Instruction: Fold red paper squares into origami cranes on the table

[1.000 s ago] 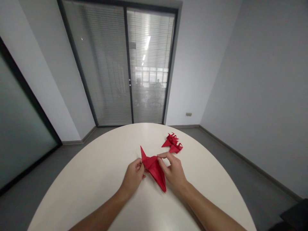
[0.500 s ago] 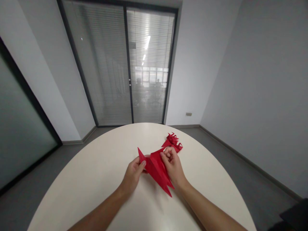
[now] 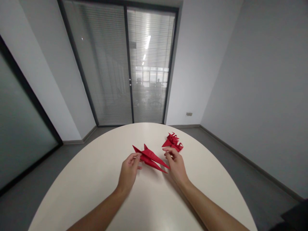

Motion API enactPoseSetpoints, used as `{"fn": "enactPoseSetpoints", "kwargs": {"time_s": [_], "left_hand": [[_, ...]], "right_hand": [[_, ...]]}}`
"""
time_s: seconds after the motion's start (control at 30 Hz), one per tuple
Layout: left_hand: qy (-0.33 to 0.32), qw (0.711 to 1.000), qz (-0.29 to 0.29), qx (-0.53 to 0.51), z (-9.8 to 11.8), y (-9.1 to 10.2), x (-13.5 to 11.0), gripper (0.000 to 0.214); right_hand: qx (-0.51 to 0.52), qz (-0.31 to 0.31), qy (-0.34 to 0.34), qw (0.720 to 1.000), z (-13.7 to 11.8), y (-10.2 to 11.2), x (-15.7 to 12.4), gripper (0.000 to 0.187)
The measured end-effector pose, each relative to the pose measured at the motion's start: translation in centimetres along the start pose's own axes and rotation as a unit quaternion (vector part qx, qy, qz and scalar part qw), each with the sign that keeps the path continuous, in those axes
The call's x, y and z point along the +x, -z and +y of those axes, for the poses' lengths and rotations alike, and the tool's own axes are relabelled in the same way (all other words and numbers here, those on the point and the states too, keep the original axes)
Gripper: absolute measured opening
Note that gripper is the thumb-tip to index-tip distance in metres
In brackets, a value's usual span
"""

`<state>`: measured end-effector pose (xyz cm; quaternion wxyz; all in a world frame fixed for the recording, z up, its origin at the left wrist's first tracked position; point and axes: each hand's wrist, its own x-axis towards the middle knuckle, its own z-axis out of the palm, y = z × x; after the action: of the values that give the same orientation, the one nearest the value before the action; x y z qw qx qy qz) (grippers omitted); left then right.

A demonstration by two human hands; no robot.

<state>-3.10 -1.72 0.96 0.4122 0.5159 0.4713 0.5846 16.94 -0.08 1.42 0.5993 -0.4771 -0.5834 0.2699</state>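
A folded sheet of red paper with several long points hangs just over the white table. My left hand pinches its left part between thumb and fingers. Its two long tips reach right, toward my right hand. That hand is off the paper's body, its fingers curved and apart with nothing seen between them. Just beyond my right fingers lies a small cluster of folded red paper pieces with pointed, hooked tips.
The round white table has its curved far edge ahead of my hands. Behind it stand glass doors with blinds and a grey wall on the right. A dark object shows at the lower right corner.
My right hand has let go of the red paper. The paper has turned, its wide face narrowing into long points, and shifted slightly left with my left hand.
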Motion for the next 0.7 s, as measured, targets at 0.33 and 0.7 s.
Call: {"fn": "enactPoseSetpoints", "kwargs": {"time_s": [0.33, 0.7], "left_hand": [[-0.088, 0.991, -0.043, 0.093, 1.0, -1.2, -0.9, 0.01], [-0.055, 0.997, -0.053, -0.004, 0.7, -1.4, -1.1, 0.031]], "right_hand": [[-0.114, -0.143, 0.147, 0.972, -3.3, -0.6, -2.3, 0.028], [-0.129, -0.157, 0.152, 0.967, -3.0, -0.6, -1.9, 0.023]]}}
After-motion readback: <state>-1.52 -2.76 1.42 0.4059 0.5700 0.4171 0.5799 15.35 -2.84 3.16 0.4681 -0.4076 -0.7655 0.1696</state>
